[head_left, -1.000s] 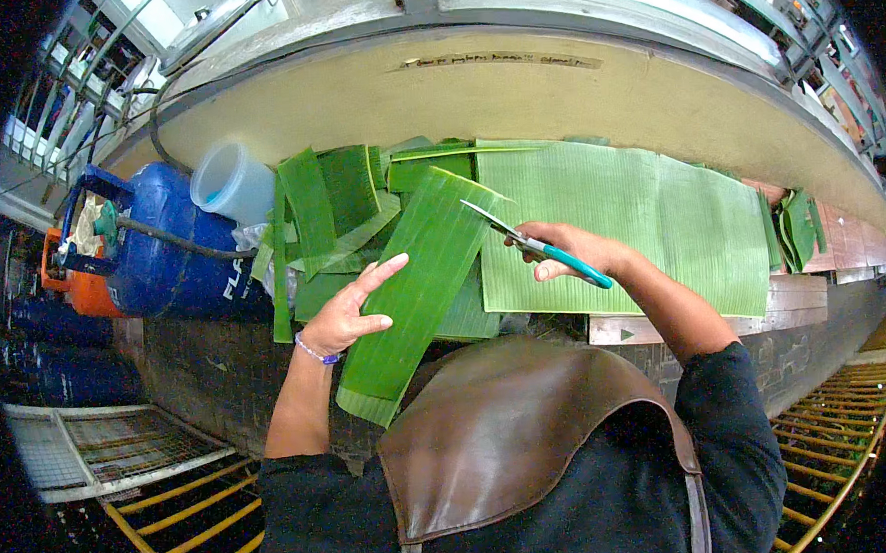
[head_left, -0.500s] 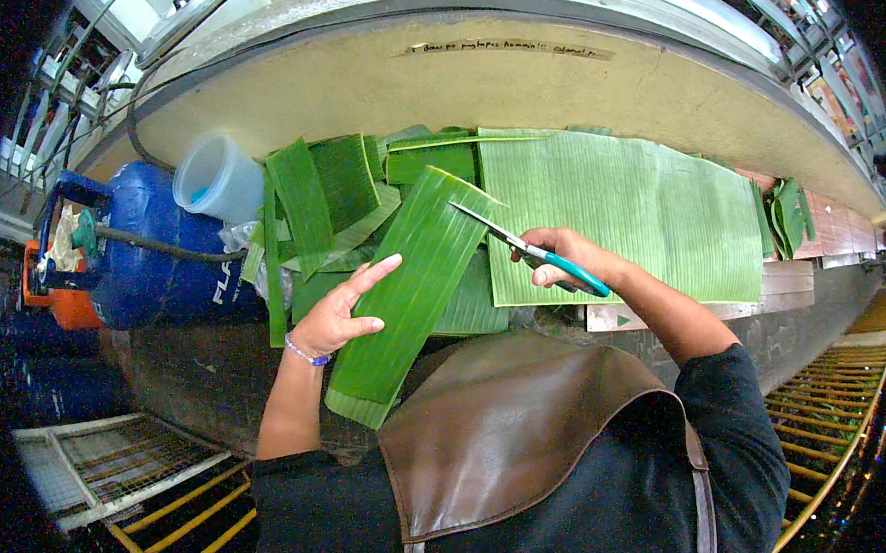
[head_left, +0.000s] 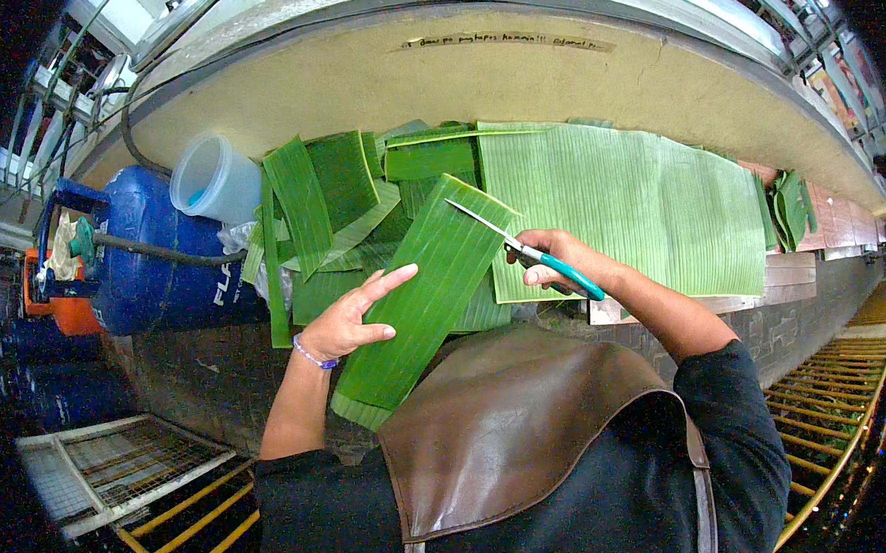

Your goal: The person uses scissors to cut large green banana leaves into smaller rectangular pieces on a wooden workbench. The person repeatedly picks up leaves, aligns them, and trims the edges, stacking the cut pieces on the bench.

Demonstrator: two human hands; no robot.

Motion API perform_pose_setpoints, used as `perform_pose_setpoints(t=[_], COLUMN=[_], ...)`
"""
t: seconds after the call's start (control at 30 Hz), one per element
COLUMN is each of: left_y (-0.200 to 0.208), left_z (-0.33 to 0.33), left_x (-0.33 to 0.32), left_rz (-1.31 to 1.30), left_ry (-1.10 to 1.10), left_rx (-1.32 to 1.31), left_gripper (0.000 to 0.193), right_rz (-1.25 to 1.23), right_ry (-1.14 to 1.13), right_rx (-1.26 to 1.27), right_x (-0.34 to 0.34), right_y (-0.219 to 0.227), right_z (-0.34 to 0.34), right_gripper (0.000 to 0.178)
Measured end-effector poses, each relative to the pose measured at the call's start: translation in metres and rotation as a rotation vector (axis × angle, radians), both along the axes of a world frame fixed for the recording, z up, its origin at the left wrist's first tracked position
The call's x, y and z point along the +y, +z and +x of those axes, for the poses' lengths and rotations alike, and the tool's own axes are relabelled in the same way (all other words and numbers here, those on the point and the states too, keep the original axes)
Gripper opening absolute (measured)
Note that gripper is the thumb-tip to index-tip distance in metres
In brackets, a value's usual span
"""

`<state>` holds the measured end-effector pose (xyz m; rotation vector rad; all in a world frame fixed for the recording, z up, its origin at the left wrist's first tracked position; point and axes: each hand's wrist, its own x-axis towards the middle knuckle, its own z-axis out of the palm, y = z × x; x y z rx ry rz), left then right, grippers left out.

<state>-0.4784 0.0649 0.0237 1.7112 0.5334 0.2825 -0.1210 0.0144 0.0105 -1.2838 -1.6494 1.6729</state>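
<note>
My left hand (head_left: 350,321) holds a long, cut piece of green banana leaf (head_left: 428,277) by its left edge, thumb and forefinger lying on top and the other fingers partly hidden. The piece slants from near my apron up to the right. In my right hand (head_left: 552,256) is a pair of scissors (head_left: 568,273) with teal handles. Their silver blade lies across the far end of the leaf piece, pointing up and left. Whether the second blade is under the leaf cannot be seen. A large, paler banana leaf (head_left: 620,212) lies flat beyond my right hand.
Several smaller leaf pieces (head_left: 299,199) overlap at the far left. Beside them stand a translucent plastic bucket (head_left: 223,183) and a blue gas cylinder (head_left: 156,256) with a hose. A low cream wall (head_left: 513,83) bounds the far side. Folded leaves (head_left: 788,210) sit at the right.
My left hand and the leaf piece have shifted slightly right, bringing more of the leaf's far end under the scissors. My right hand has moved slightly left.
</note>
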Motion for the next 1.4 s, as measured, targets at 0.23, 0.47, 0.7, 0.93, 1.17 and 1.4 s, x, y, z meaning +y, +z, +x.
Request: perform_pose_setpoints(t=[0.23, 0.47, 0.7, 0.93, 1.17, 1.4], left_y=[0.0, 0.002, 0.018, 0.032, 0.023, 0.001], left_z=[0.009, 0.01, 0.018, 0.05, 0.075, 0.089], left_x=[-0.002, 0.0, -0.005, 0.011, 0.02, 0.019], left_rz=[-0.005, 0.006, 0.47, 0.989, 1.345, 0.631], left_ry=[-0.081, -0.08, 0.232, 0.4, 0.62, 1.107], left_rx=[-0.008, 0.021, 0.114, -0.027, -0.181, -0.176], left_gripper=[0.083, 0.08, 0.079, 0.055, 0.023, 0.045], right_rz=[0.109, -0.049, -0.229, -0.577, -0.395, -0.064], right_ry=[-0.037, -0.051, -0.172, -0.048, -0.078, -0.215], right_rx=[0.071, 0.072, 0.484, 1.093, 0.877, 0.632], right_x=[0.007, 0.008, 0.017, 0.035, 0.027, 0.03], right_y=[-0.01, -0.016, -0.026, -0.015, 0.033, 0.05], right_z=[-0.01, -0.011, -0.023, -0.039, -0.049, -0.056], right_gripper=[0.072, 0.072, 0.078, 0.077, 0.064, 0.064])
